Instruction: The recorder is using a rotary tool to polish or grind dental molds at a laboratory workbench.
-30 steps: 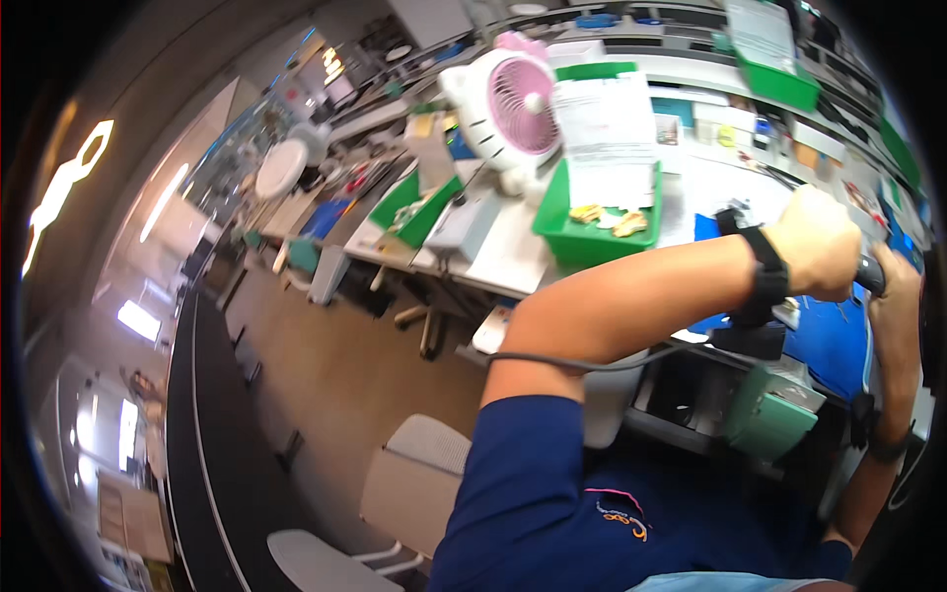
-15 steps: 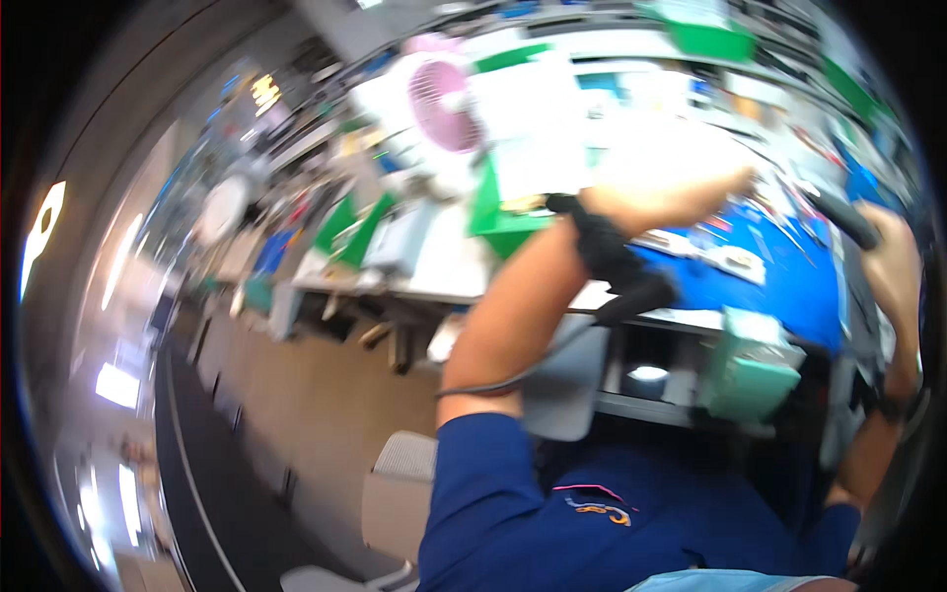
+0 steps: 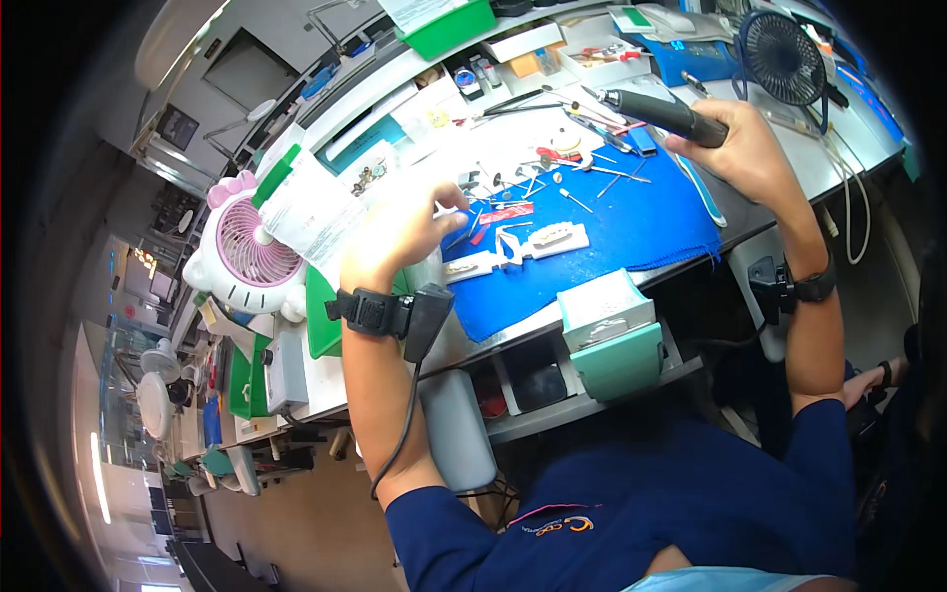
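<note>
Dark-grey cylindrical tool is grasped by the right hand, blue cloth being spread between it and the released left hand.

Tools on cloth — fan left

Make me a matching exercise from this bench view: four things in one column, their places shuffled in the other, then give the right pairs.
Things
1. Dark grey cylindrical tool
2. Blue cloth mat
3. White-and-pink cat-shaped plastic fan
4. Dark round desk fan

Places
A. In the left half of the picture
B. Gripped in the right hand
C. Near the picture's upper right corner
D. Spread on the white bench, under scattered thin metal bits

Right pairs: 1-B, 2-D, 3-A, 4-C
</note>
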Action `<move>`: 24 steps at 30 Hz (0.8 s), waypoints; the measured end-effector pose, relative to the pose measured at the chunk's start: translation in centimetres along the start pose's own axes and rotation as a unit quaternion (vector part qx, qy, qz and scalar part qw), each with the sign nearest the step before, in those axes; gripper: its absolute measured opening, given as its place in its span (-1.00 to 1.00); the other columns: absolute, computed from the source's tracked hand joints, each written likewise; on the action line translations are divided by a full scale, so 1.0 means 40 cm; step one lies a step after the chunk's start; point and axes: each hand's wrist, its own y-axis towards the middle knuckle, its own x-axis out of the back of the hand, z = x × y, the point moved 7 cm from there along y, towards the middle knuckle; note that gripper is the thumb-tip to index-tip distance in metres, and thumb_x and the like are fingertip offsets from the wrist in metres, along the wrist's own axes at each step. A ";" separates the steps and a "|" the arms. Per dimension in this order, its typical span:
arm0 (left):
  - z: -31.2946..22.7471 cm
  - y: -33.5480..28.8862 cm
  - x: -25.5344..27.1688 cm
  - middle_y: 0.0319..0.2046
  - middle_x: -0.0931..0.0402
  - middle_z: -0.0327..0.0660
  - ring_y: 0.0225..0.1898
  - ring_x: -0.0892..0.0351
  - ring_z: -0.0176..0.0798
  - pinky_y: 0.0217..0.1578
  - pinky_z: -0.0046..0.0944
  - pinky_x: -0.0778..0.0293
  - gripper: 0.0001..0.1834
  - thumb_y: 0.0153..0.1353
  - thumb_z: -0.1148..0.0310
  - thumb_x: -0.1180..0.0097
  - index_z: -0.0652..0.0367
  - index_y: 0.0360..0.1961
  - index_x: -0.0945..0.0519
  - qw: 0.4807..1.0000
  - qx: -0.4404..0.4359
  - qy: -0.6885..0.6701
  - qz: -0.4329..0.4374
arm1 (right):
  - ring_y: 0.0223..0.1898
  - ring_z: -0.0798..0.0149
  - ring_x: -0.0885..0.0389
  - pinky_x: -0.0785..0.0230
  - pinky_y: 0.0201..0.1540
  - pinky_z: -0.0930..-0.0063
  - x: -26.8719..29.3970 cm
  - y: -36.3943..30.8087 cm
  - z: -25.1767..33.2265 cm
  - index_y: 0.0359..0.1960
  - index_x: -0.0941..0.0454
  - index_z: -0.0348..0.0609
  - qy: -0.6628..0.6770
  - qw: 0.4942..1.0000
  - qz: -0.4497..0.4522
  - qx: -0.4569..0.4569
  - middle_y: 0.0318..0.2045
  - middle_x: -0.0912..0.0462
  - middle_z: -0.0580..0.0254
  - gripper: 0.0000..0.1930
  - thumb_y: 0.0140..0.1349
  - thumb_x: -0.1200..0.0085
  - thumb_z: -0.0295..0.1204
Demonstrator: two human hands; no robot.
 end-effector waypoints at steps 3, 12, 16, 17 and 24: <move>-0.025 0.024 -0.034 -0.39 -0.64 -0.22 -0.33 -0.59 -0.26 -0.20 -0.24 -0.51 -0.88 0.12 0.39 -0.30 0.11 -0.30 -0.69 0.999 0.011 -0.044 0.011 | -0.54 0.42 -0.37 -0.29 -0.37 0.44 0.004 -0.006 -0.008 -0.30 -0.65 -0.30 0.017 1.000 -0.021 0.010 -0.64 -0.47 0.25 -0.69 0.14 -0.38 -0.27; -0.062 0.067 -0.111 -0.42 -0.65 -0.19 -0.36 -0.62 -0.28 -0.31 -0.26 -0.50 -0.90 0.09 0.44 -0.30 0.15 -0.33 -0.70 0.986 0.031 -0.096 0.132 | -0.51 0.27 -0.41 -0.27 -0.38 0.38 0.013 -0.009 -0.032 -0.36 -0.58 -0.27 -0.023 0.998 -0.060 -0.013 -0.55 -0.49 0.15 -0.66 0.11 -0.40 -0.23; -0.094 0.102 -0.068 -0.41 -0.65 -0.19 -0.38 -0.60 -0.34 -0.30 -0.29 -0.48 -0.89 0.13 0.41 -0.30 0.16 -0.31 -0.70 0.987 0.016 -0.132 0.092 | -0.49 0.06 -0.59 -0.40 -0.37 0.27 0.021 -0.013 -0.029 -0.37 -0.66 -0.06 -0.035 0.996 -0.084 -0.009 -0.60 -0.58 0.12 -0.77 0.07 -0.35 -0.22; -0.107 0.115 -0.067 -0.41 -0.65 -0.20 -0.37 -0.59 -0.33 -0.27 -0.28 -0.49 -0.88 0.17 0.37 -0.29 0.15 -0.28 -0.70 0.986 0.023 -0.141 0.085 | -0.49 0.07 -0.60 -0.40 -0.37 0.27 0.024 -0.015 -0.028 -0.34 -0.68 -0.04 -0.042 0.995 -0.088 -0.008 -0.58 -0.59 0.11 -0.79 0.07 -0.33 -0.23; -0.169 0.173 -0.048 -0.32 -0.67 -0.17 -0.28 -0.62 -0.26 -0.19 -0.25 -0.51 -0.82 0.23 0.29 -0.25 0.16 -0.23 -0.69 0.992 -0.044 -0.085 0.086 | -0.49 0.06 -0.60 -0.40 -0.38 0.28 0.039 -0.013 -0.023 -0.31 -0.69 -0.06 -0.044 0.995 -0.089 -0.027 -0.58 -0.60 0.11 -0.77 0.06 -0.34 -0.24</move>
